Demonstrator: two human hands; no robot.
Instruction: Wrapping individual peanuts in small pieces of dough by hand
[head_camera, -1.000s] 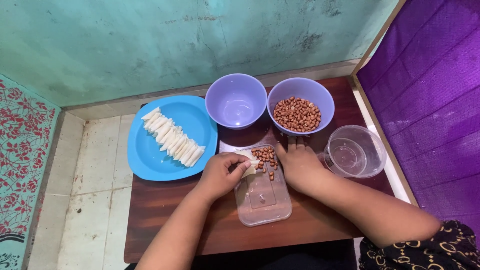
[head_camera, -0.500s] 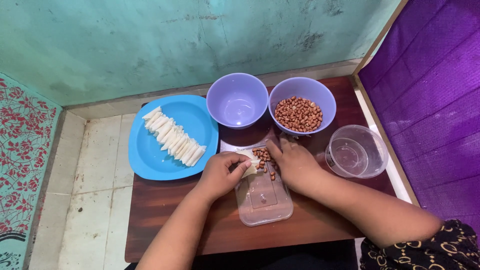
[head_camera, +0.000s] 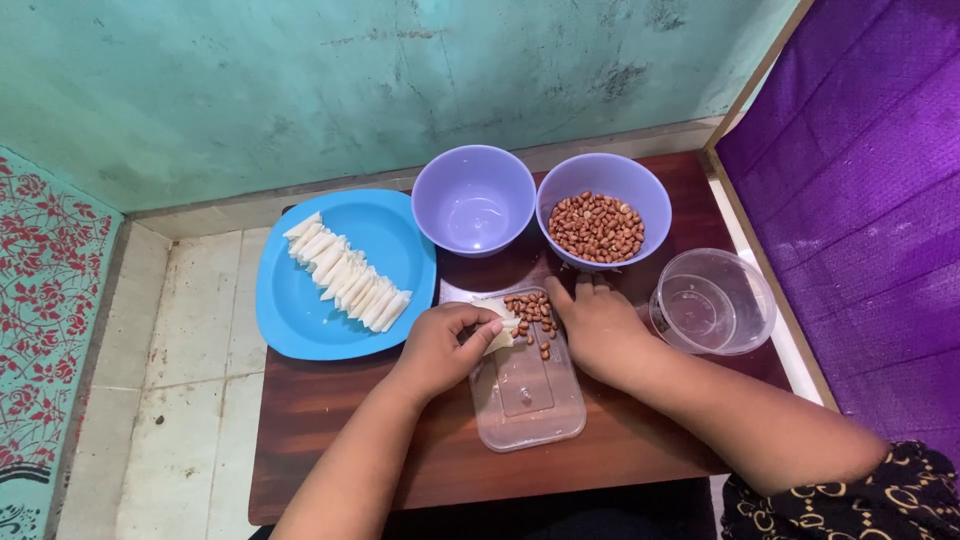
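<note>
Brown peanuts (head_camera: 530, 312) — right hand (head_camera: 598, 325) apparently drawn back

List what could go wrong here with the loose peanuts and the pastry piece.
The loose peanuts lie on a flat clear lid with hardly any rim; the right hand beside them could nudge some onto the table. The left hand pinches a thin pastry piece, which might tear or let nuts spill. The peanut bowl stands just beyond the right hand's knuckles and could get bumped.
</note>
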